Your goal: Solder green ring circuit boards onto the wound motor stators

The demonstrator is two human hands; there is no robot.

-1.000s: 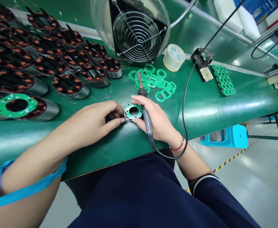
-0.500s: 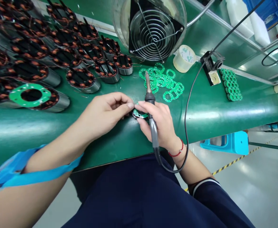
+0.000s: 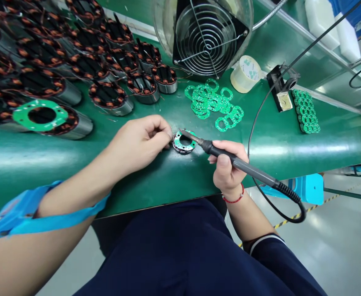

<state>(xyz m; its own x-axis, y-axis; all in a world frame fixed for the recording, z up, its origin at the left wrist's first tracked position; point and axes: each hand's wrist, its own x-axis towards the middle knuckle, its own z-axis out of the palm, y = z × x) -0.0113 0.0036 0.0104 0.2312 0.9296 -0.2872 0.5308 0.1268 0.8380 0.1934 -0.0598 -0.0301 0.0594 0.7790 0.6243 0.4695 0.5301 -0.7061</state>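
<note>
In the head view a small motor stator topped with a green ring circuit board (image 3: 185, 142) sits on the green bench. My left hand (image 3: 145, 142) is closed in a pinch at its left edge; what lies between the fingertips is too small to make out. My right hand (image 3: 229, 164) grips a soldering iron (image 3: 251, 170) by its dark handle. The iron's metal tip points left, over the upper part of the ring board; whether it touches cannot be told. A black cord loops from the handle's end.
Several wound stators (image 3: 110, 98) crowd the left, one with a loose ring board (image 3: 40, 116) on top. Beyond my hands lie a pile of green ring boards (image 3: 209, 100), a caged fan (image 3: 209, 45), a tape roll (image 3: 245, 74), an iron stand (image 3: 280, 88) and a board stack (image 3: 306, 111).
My right hand has drawn back right from the board, and the soldering iron has swung from upright to pointing left over it. My left hand stays at the board's left edge.
</note>
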